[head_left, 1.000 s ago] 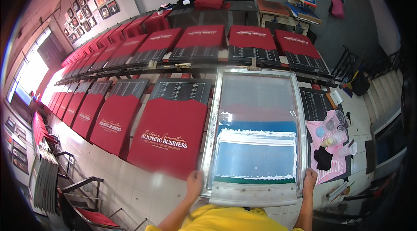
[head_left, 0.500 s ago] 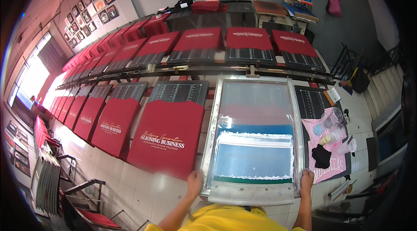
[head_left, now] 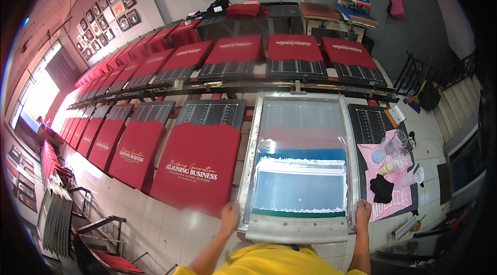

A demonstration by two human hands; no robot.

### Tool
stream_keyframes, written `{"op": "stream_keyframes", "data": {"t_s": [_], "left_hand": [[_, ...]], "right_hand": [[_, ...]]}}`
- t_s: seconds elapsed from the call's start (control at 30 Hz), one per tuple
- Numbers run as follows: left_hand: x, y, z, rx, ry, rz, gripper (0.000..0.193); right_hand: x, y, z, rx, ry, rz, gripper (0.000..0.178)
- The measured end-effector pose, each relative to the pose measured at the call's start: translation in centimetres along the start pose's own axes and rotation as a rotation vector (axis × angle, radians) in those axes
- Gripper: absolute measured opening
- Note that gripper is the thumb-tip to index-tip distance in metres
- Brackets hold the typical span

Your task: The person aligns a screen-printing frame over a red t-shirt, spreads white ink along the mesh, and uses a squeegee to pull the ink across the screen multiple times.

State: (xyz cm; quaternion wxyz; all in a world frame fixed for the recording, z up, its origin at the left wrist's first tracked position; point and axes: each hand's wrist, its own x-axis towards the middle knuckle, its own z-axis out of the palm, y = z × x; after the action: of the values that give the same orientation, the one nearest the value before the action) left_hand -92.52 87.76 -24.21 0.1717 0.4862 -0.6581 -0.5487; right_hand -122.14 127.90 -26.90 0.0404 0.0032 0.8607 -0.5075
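Note:
A silk-screen printing frame (head_left: 351, 182) with a metal rim lies in front of me over a printing board. Its mesh (head_left: 303, 192) is blue in the lower half, with a ridge of white ink (head_left: 272, 163) across it and white along the edges. Faint lettering shows through the blue. My left hand (head_left: 230, 217) is closed on the frame's near left corner; my right hand (head_left: 364, 213) grips the near right corner. Reddish cloth shows dimly through the upper mesh. Beside the frame on the left, a red T-shirt (head_left: 194, 145) with a printed design lies on its board.
Right of the frame, a board holds a pink printed cloth (head_left: 375, 156), plastic cups (head_left: 401, 158) and a black rag (head_left: 382, 188). Rows of red shirts on boards run left and behind a metal rail (head_left: 233, 87). A folding chair (head_left: 116, 259) stands lower left.
Faint lettering now shows in the blue mesh where it was plain before. Both hands keep their grip at the frame's near corners. The view has shifted slightly.

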Motion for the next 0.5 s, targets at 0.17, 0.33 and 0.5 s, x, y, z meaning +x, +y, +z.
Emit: {"op": "stream_keyframes", "data": {"t_s": [0.17, 0.33, 0.5], "left_hand": [[-0.6, 0.8, -0.2, 0.045, 0.036, 0.026, 0.036], [-0.2, 0.0, -0.5, -0.010, 0.000, -0.006, 0.034], [-0.1, 0.5, -1.0, 0.141, -0.028, 0.071, 0.033]], "right_hand": [[0.0, 1.3, 0.0, -0.073, -0.033, 0.029, 0.032], [0.4, 2.9, 1.0, -0.061, 0.039, 0.072, 0.035], [0.1, 2.9, 1.3, -0.120, 0.082, -0.016, 0.034]]}}
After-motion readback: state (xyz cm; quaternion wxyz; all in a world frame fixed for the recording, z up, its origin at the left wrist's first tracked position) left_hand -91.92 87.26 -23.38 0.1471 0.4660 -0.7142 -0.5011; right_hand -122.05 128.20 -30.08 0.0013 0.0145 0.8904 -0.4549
